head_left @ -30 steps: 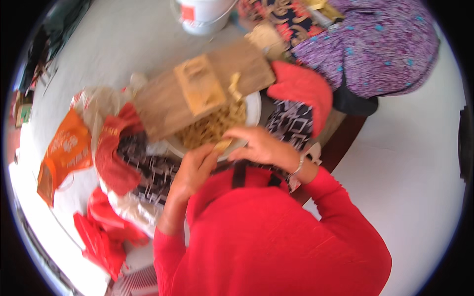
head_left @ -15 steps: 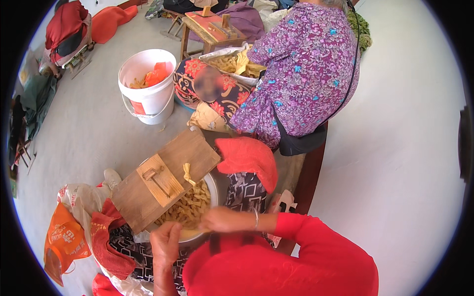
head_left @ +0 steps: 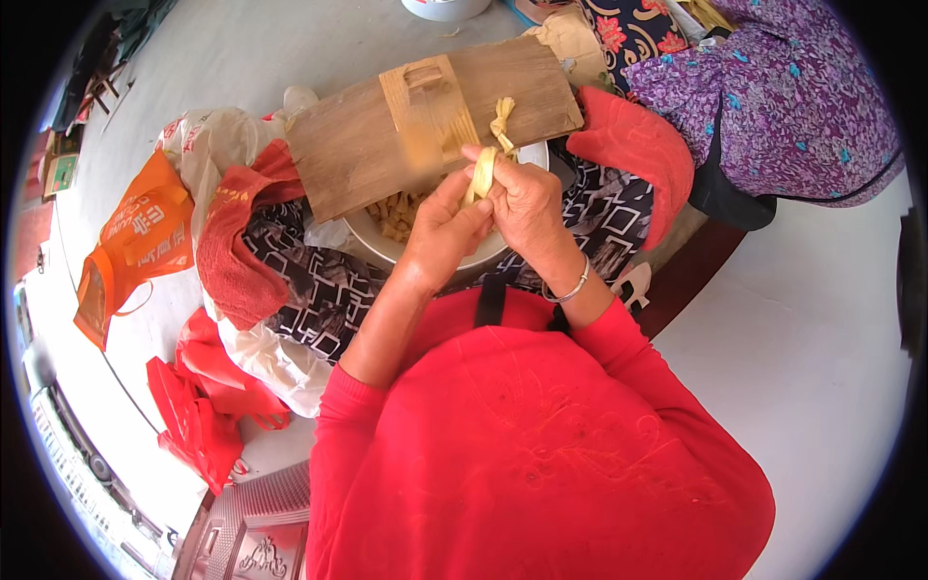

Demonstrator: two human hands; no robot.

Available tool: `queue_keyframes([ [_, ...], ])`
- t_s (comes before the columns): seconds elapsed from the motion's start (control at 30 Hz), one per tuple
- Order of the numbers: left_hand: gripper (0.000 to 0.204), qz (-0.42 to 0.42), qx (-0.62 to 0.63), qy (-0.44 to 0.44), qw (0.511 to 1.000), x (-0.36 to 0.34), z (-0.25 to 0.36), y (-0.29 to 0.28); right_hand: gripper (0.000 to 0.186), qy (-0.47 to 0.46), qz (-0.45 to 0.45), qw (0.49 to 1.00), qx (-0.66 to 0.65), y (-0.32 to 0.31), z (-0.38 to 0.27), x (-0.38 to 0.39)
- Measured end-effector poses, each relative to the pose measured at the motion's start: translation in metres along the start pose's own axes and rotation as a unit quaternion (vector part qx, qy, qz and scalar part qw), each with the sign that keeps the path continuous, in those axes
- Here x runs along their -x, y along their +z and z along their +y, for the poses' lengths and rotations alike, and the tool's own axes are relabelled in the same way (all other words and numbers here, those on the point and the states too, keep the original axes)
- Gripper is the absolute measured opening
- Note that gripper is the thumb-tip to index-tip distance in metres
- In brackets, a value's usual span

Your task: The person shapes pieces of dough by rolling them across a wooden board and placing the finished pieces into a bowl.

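- A pale yellow folded strip, seemingly husk or dough (head_left: 480, 176), is held upright just above the centre of the frame, pinched between both hands; what it is made of cannot be told for sure.
- The left hand (head_left: 447, 230) is closed around the lower part of the strip from the left, its fingers curled against it.
- The right hand (head_left: 525, 205) is closed on the strip from the right, thumb and fingers pressed to it; a thin metal bangle (head_left: 570, 288) is worn at that wrist.
- A second pale yellow knotted piece (head_left: 502, 121) is seen just above the hands, lying on a brown wooden board with a raised block (head_left: 425, 121).
- The board is laid slantwise across a round white bowl (head_left: 387, 246), in which more yellowish pieces (head_left: 398, 211) are visible under the board's lower edge.
- The bowl is rested on a black-and-white patterned cloth (head_left: 319, 290), with a red towel (head_left: 237, 246) at its left and a red padded mitt (head_left: 643, 150) at its right.
- An orange plastic bag (head_left: 126, 246) lies at the left of the frame, and red plastic bags (head_left: 198, 416) at the lower left.
- Another person in a purple flowered garment (head_left: 783, 106) is seated at the upper right.
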State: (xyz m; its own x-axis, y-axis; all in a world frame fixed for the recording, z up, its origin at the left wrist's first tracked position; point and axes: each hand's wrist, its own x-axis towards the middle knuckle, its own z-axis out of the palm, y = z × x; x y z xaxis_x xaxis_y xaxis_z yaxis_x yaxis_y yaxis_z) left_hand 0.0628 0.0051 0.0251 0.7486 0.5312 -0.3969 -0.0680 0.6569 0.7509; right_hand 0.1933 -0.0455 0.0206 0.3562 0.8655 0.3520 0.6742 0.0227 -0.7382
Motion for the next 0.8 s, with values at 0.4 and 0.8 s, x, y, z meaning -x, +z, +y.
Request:
queue_keyframes([
  [0.4, 0.024, 0.134, -0.622, 0.335, 0.695, 0.009, -0.019, -0.017, 0.023, 0.291, -0.208, 0.901, -0.247, 0.003, 0.028, 0.034],
  [0.8, 0.025, 0.082, -0.475, 0.249, 0.84, 0.016, -0.005, -0.011, 0.01, 0.22, -0.156, 0.927, -0.261, 0.009, 0.004, 0.036],
])
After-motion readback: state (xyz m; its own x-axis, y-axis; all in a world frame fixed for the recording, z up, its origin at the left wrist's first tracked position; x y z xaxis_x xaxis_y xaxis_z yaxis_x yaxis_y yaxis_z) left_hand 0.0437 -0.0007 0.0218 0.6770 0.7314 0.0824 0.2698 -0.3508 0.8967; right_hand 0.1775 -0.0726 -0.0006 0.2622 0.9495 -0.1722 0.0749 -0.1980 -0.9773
